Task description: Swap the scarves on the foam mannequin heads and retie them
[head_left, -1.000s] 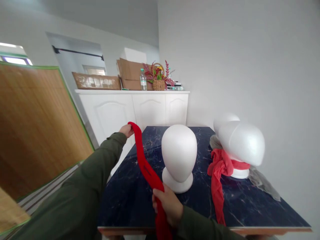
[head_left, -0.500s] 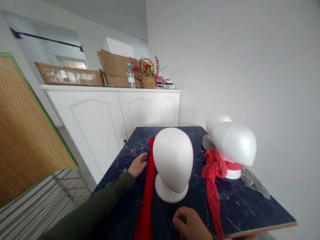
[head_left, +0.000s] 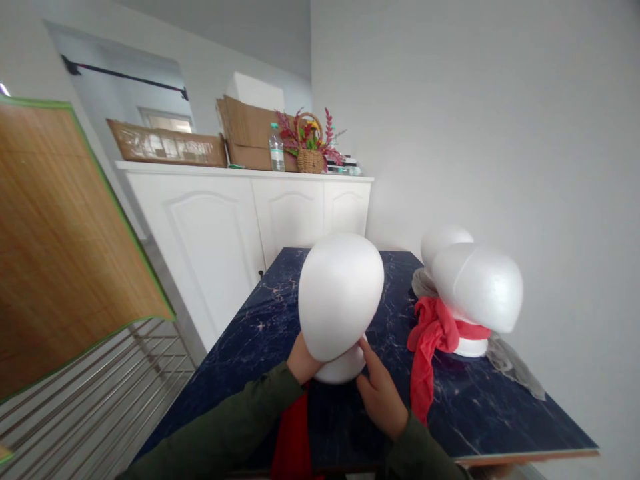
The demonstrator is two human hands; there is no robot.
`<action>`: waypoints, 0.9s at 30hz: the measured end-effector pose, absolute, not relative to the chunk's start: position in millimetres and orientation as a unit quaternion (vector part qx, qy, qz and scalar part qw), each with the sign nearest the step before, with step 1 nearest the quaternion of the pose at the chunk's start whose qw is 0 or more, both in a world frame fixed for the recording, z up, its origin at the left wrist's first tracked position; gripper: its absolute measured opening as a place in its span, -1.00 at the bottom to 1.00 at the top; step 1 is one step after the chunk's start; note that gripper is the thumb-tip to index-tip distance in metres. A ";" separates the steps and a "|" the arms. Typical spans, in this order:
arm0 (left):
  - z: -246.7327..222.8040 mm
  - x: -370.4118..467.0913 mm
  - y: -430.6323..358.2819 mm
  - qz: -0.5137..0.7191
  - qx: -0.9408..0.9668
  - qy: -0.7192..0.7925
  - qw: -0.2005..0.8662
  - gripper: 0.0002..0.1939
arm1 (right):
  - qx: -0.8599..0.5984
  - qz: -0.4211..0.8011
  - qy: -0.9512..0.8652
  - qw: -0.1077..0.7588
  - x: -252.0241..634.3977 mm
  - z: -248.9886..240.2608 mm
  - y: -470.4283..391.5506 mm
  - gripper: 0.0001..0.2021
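Note:
A white foam head (head_left: 341,293) stands on the dark blue marbled table (head_left: 265,313), slightly tilted. My left hand (head_left: 303,361) is at the left side of its neck, its fingertips hidden behind the foam. On the right side of the neck, my right hand (head_left: 381,390) has its fingers and thumb around the neck and base. A red cloth (head_left: 293,433) hangs over the near table edge below my left hand; its upper part is hidden.
At right, another foam head (head_left: 480,283) has a coral scarf (head_left: 425,353) round its neck, with one more head (head_left: 443,243) behind. Grey cloth (head_left: 515,367) lies beside them. A metal rack (head_left: 150,367) stands left; a white cabinet (head_left: 215,247) is behind.
Both hands have moved in to the foam head's neck. The head now leans and its base sits slightly farther back. The camera view has shifted left.

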State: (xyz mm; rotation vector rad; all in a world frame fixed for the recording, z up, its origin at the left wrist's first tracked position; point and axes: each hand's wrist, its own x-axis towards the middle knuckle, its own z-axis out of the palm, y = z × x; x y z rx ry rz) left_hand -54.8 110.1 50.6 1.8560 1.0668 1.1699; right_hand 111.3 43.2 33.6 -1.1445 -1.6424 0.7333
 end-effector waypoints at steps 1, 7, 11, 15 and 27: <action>52.5 -67.3 115.8 0.457 0.710 0.434 0.315 -0.35 | -0.464 0.311 -0.682 0.473 112.9 36.1 40.7 -0.29; 68.2 -155.9 180.6 0.546 0.571 0.589 0.167 -0.29 | -0.480 0.330 -0.665 0.468 140.4 38.1 26.1 -0.42; 69.3 -199.2 228.2 0.527 0.520 0.658 0.141 -0.27 | -0.543 0.317 -0.598 0.497 174.2 16.1 12.9 -0.57; 60.2 -213.3 256.9 0.500 0.525 0.671 0.155 -0.20 | -0.584 0.298 -0.537 0.530 206.7 0.4 3.1 -0.66; 49.0 -192.8 271.3 0.450 0.584 0.663 0.130 -0.09 | -0.688 0.073 -0.441 0.571 305.5 13.8 11.8 -0.63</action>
